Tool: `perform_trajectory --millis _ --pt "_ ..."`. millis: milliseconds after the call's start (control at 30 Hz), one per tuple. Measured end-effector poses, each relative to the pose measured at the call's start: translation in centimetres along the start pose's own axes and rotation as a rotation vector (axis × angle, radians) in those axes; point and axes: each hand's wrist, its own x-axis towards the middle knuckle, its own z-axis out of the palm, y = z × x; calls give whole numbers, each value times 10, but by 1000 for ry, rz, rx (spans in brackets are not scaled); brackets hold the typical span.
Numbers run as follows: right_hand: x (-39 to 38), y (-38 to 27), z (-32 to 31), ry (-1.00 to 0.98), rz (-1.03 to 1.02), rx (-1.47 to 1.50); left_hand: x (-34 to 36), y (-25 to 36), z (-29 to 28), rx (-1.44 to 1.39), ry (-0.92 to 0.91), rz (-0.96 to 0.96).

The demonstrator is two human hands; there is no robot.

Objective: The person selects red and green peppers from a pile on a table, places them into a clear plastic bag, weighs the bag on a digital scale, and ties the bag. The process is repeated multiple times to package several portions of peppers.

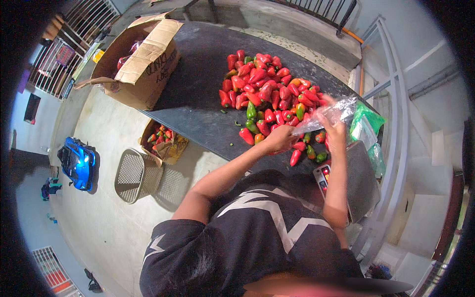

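A clear plastic bag (336, 112) stretches between my two hands, above the right side of a heap of peppers. My left hand (281, 140) is closed on its near left end. Around its right part is my right hand (333, 127), fingers on one side and thumb on the other, slightly smeared by motion. Beneath and beyond the bag lie many red peppers (267, 91), with some green peppers (251, 111) and orange ones mixed in. The bag partly hides the heap's right edge. Whether anything is inside the bag I cannot tell.
The peppers rest on a dark table (198, 74). A digital scale (360, 178) stands by my right forearm, next to green plastic bags (366, 123). An open cardboard box (141, 74) sits at the table's left end. On the floor are a pepper box (173, 148), a basket (131, 175) and a blue toy car (79, 163).
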Motion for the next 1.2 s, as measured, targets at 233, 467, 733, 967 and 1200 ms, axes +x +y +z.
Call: perform_trajectory --millis 233,467,733,967,1200 --pt "6 -31 -38 611 -47 -34 -3 14 -15 154 35 -124" --pt "-8 -73 17 -58 -460 -1102 13 26 -12 317 2 -33" --pt "-14 -2 5 -323 187 -649 22 17 -61 472 -234 336" --pt "-22 -14 8 -350 198 -195 37 36 -119 474 -274 509" --pt "-39 -40 -2 -247 70 -474 45 62 -149 312 -271 265"
